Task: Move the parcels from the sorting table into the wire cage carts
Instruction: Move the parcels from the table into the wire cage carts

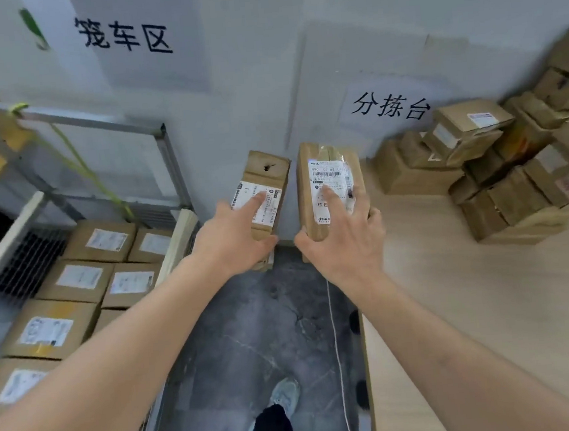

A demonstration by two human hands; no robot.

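The sorting table (473, 302) runs down my right, its pale wood top carrying a heap of brown parcels (499, 169) against the far edge by the wall. On my left stands the wire cage cart (103, 123), its metal frame open at the top, with labelled cartons (78, 278) packed in rows on its floor. Between cart and table lies a strip of grey floor (252, 338), where my shoe (285, 395) shows. I hold two parcels over that strip, near the wall. My right hand (344, 241) grips the larger parcel (330, 183), thumb curled under its near end, fingers spread on its white label, just beside the table's left edge. My left hand (233, 237) clasps the smaller parcel (267, 189), forefinger along its label, thumb under its near end.
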